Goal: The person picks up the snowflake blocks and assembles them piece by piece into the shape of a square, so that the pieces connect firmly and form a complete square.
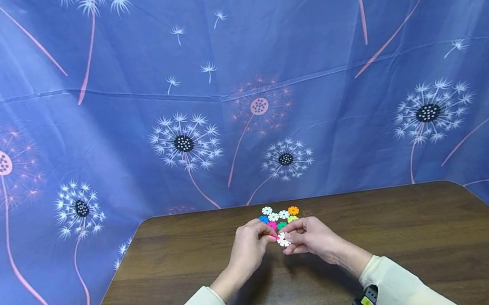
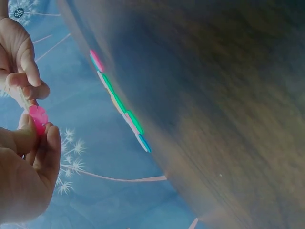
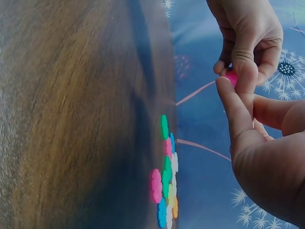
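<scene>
My left hand (image 1: 249, 249) pinches a pink notched plastic disc (image 2: 38, 118) between thumb and fingers. Close against it, my right hand (image 1: 312, 238) pinches a white flower-shaped disc (image 1: 283, 239) by its edge. The two discs meet edge to edge between the hands, raised above the wooden table (image 1: 172, 270). In the right wrist view, only a bit of the pink disc (image 3: 231, 77) shows between the fingertips, and the white one is mostly hidden by fingers.
Beyond the hands lies a loose group of similar discs: white (image 1: 267, 211), orange (image 1: 293, 210), blue (image 1: 263, 219), green (image 1: 282, 225) and others. A blue dandelion-print cloth (image 1: 324, 108) hangs behind the table's far edge. A black device (image 1: 365, 303) sits at the right wrist.
</scene>
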Tool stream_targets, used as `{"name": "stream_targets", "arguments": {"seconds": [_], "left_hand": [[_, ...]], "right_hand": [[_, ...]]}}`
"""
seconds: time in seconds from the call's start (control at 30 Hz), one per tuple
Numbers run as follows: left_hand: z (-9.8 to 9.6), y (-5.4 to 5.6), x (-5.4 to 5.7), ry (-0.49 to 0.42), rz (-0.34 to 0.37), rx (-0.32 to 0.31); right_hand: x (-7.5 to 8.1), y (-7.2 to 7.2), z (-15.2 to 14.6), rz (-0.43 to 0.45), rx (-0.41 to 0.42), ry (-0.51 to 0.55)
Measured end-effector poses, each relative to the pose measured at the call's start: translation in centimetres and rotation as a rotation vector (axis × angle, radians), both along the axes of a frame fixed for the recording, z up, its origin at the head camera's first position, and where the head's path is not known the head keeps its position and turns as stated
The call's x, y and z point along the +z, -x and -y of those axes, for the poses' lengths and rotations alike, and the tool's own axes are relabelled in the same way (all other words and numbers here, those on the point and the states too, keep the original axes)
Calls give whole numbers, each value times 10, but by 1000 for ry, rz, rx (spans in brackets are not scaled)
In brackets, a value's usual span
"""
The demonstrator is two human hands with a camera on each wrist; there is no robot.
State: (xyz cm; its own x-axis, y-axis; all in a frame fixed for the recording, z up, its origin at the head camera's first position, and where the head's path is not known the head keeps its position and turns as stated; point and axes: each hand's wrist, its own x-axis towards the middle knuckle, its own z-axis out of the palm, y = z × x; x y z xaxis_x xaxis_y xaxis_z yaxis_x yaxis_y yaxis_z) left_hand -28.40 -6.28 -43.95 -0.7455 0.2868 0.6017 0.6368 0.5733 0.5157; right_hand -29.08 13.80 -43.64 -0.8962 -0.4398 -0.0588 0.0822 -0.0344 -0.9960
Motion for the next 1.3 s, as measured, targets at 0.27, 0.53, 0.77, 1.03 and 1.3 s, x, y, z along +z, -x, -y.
{"name": "stream_targets", "arguments": {"seconds": [0.27, 0.53, 0.77, 1.03, 1.3], "left_hand": [[-2, -3, -1, -31, 4, 29], [-8, -10, 5, 11, -76, 7], [-10, -9, 5, 9, -16, -21], [-5, -6, 6, 11, 146, -109], [5, -5, 9, 34, 206, -39]], "right_hand": [[1, -1, -2, 31, 27, 43], [2, -5, -5, 37, 39, 59], [5, -4, -8, 29, 53, 36], [8, 1, -16, 60, 112, -46], [2, 28, -41, -147, 15, -363]]}}
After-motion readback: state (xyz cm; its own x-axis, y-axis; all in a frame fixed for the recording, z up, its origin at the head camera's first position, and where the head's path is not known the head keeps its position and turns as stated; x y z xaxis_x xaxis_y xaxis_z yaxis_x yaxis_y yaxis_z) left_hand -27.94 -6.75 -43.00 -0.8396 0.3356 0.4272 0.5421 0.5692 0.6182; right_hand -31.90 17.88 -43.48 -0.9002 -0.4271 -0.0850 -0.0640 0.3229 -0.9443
